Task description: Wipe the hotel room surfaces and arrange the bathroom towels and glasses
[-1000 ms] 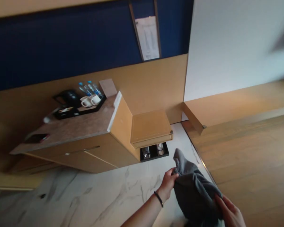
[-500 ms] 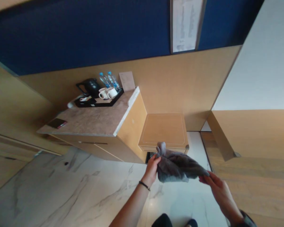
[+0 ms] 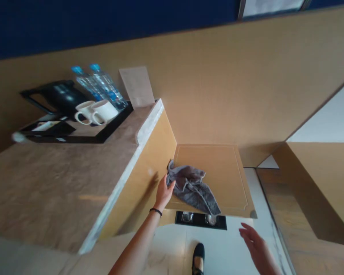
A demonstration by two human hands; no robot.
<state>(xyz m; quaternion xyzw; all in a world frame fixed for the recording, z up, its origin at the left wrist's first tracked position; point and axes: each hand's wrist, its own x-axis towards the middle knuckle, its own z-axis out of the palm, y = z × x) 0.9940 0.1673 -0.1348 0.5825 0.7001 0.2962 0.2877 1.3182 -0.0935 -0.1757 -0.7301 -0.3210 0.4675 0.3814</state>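
Note:
My left hand [image 3: 164, 193] grips one end of a crumpled grey cloth [image 3: 193, 187]. The cloth lies over the front left part of a low wooden unit's top [image 3: 226, 172], and one corner droops at its front edge. Off to the lower right, my right hand [image 3: 255, 242] is apart from the cloth with its fingers stretched out, holding nothing.
Left stands a stone-topped cabinet [image 3: 109, 164] bearing a black tray [image 3: 103, 137] with a black kettle [image 3: 61, 97], two white mugs [image 3: 104, 111] and two water bottles [image 3: 109, 89]. Below the low unit's front edge, glasses [image 3: 187, 217] sit on a dark tray [image 3: 199, 220].
The cloth has gone from being stretched between both hands onto the low unit's top. My right hand has let go of it. The view has moved closer to the furniture.

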